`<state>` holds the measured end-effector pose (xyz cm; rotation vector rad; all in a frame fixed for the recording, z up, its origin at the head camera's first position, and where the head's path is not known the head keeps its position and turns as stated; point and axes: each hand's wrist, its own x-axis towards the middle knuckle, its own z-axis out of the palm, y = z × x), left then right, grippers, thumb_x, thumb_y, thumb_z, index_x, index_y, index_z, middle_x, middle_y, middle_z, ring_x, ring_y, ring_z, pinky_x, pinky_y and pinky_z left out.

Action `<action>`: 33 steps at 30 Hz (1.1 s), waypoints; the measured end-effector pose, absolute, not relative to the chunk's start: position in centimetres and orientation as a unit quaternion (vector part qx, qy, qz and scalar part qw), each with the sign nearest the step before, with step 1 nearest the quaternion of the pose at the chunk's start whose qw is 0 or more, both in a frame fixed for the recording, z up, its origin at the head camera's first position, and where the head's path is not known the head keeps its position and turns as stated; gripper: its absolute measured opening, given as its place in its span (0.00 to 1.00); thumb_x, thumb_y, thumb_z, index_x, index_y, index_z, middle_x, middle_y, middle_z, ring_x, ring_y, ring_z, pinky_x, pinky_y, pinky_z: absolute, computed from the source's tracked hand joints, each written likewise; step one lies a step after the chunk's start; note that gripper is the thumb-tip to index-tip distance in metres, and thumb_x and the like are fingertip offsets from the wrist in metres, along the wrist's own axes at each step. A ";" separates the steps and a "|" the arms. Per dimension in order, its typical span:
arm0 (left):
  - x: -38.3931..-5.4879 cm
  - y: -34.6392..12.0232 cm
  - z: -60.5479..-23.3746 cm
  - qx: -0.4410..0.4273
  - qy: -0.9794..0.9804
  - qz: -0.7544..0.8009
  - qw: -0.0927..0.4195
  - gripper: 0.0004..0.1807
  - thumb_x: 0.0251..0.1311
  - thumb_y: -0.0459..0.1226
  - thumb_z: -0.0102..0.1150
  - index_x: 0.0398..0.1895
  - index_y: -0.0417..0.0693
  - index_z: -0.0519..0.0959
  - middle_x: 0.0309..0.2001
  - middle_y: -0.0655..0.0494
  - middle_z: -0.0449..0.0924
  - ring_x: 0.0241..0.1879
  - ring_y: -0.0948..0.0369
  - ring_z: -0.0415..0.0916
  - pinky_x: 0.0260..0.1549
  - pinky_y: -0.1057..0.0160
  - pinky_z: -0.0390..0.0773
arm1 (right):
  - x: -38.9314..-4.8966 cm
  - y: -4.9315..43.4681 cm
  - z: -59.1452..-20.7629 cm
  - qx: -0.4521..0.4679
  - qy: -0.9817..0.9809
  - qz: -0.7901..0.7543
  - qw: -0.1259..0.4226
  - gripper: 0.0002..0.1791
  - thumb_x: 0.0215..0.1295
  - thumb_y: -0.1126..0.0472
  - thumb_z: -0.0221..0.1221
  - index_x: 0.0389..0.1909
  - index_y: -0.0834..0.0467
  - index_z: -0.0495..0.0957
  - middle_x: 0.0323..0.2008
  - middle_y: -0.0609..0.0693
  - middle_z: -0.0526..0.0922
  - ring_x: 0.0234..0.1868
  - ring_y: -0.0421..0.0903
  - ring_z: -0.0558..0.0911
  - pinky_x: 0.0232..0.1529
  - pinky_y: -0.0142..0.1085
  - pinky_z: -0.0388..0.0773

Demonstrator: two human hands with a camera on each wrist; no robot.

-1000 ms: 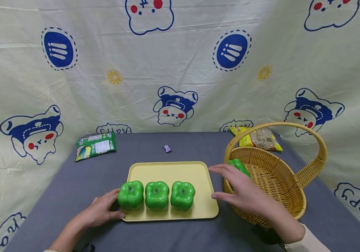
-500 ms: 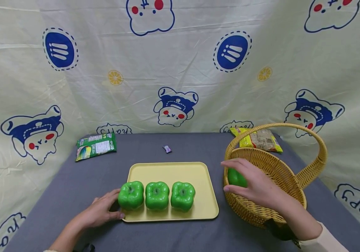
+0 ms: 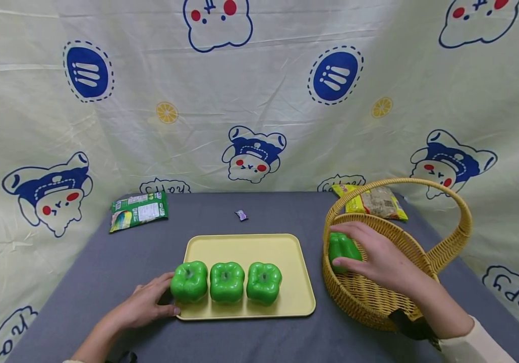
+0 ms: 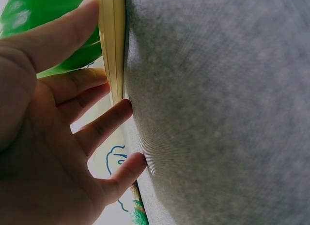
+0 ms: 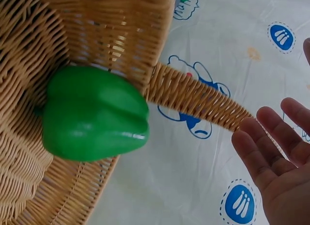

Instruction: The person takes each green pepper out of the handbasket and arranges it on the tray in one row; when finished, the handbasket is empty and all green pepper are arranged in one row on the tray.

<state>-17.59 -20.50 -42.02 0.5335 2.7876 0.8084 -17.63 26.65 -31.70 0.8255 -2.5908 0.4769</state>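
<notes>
In the head view, a glossy green bell pepper (image 3: 342,248) lies inside the wicker basket (image 3: 354,315), against its left wall. My right hand (image 3: 375,257) is over the basket, thumb and fingers spread. The right wrist view shows a gap between these fingers (image 5: 271,147) and the pepper (image 5: 94,116). Three more green bell peppers, the left one (image 3: 189,282), the middle one (image 3: 226,282) and the right one (image 3: 264,282), stand in a row on a pale yellow tray (image 3: 241,247). My left hand (image 3: 148,300) touches the tray's left edge (image 4: 112,41) with thumb and fingertips.
The basket's tall arched handle (image 3: 461,222) rises over its right side. Behind it lies a yellow packet (image 3: 372,199). A green packet (image 3: 138,209) lies at the back left, a small purple wrapper (image 3: 241,214) at the back middle. A printed cloth (image 3: 259,91) hangs behind the grey table.
My right hand has moved right, further over the basket, and more of the pepper inside shows now. My left hand, the tray and its peppers have stayed in place.
</notes>
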 end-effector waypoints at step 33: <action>-17.6 -20.5 -42.1 0.183 0.940 0.275 0.089 0.39 0.45 0.50 0.70 0.61 0.43 0.71 0.64 0.45 0.68 0.64 0.42 0.64 0.44 0.47 0.62 | -21.3 29.5 -32.6 0.256 -0.946 0.184 0.070 0.33 0.56 0.49 0.66 0.61 0.57 0.69 0.59 0.55 0.74 0.59 0.57 0.73 0.54 0.57 0.70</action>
